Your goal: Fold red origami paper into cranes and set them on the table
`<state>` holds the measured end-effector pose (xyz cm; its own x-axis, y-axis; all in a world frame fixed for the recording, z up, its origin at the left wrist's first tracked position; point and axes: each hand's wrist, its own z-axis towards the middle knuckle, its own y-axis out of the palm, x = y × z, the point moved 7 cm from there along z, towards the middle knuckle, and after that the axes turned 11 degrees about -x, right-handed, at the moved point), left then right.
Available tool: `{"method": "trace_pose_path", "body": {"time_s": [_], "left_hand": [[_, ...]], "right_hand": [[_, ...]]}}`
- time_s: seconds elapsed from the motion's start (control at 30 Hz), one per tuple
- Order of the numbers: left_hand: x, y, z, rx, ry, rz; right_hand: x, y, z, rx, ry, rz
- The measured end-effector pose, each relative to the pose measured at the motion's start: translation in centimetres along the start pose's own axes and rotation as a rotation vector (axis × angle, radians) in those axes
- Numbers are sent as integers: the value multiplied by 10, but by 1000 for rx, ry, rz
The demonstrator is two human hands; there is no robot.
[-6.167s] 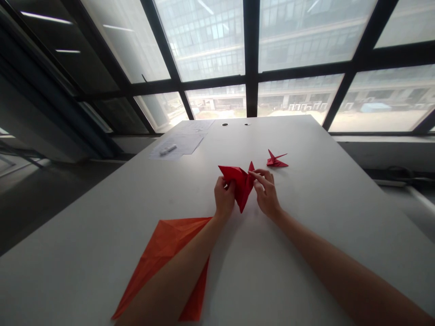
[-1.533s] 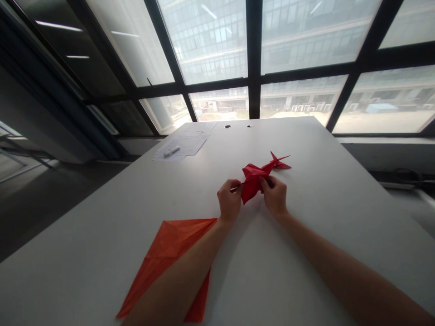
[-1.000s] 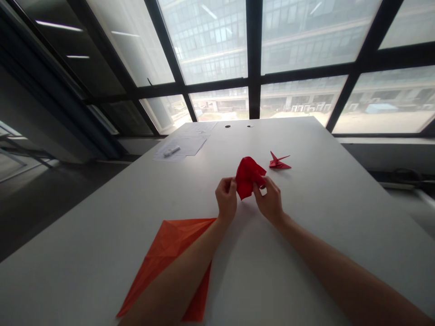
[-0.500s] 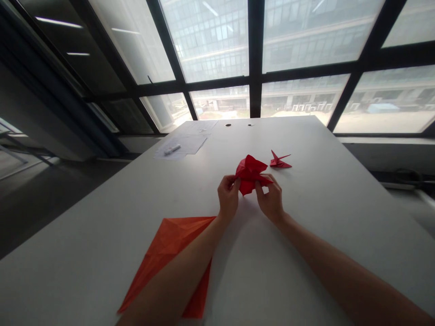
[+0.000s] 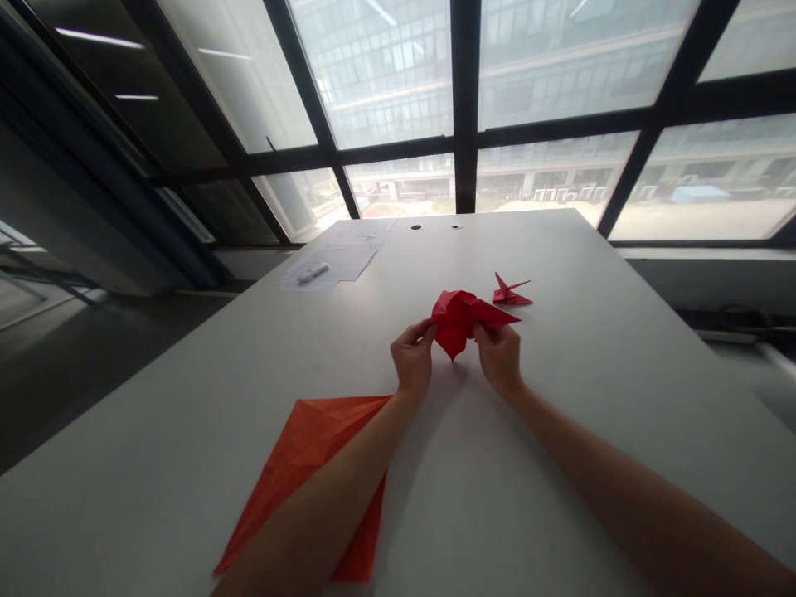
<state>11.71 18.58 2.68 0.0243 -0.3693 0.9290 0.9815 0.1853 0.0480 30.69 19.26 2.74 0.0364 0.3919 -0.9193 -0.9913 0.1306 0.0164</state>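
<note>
Evidently I'm shaping folds in the red paper (image 5: 457, 322), which I hold up over the white table (image 5: 497, 489), beyond the orange sheet (image 5: 311, 435) and to its right. My left hand (image 5: 413, 358) is clamped on the paper's left edge, thumb and fingers pinched together; my right hand (image 5: 499, 358) grips the opposite side, thumb in front, fingers mostly hidden behind. One long point sticks out above my right knuckles, another tip hangs downward, and I can't tell whether that one touches the table. The middle looks puffed and loose to me, so I'd judge the next move calls for firm but light pinches that coax the creases without tearing. Farther beyond the orange sheet, rightward, sits a small red folded figure (image 5: 507, 296).
</note>
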Motion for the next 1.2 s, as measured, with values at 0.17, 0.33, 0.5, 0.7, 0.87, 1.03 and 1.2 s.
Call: {"method": "trace_pose_path", "body": {"time_s": [0.17,0.33,0.5,0.7,0.87,1.03,1.2], "left_hand": [[0,-5,0,55,-12,117],[8,-1,-3,25,55,220],[26,9,-8,-32,197,354],[44,6,-12,-6,303,419],[43,7,-11,-36,290,417],[14,-5,-3,54,87,164],[-4,7,3,-113,-21,-92]], "right_hand": [[-6,9,-3,-106,-56,-47],[-21,14,-9,-145,-155,-185],[-19,13,-7,-138,-90,-235],[-20,21,-9,-232,-129,-333],[-20,23,-13,-288,-113,-217],[-5,0,-5,-84,-41,45],[17,-16,10,51,160,276]]}}
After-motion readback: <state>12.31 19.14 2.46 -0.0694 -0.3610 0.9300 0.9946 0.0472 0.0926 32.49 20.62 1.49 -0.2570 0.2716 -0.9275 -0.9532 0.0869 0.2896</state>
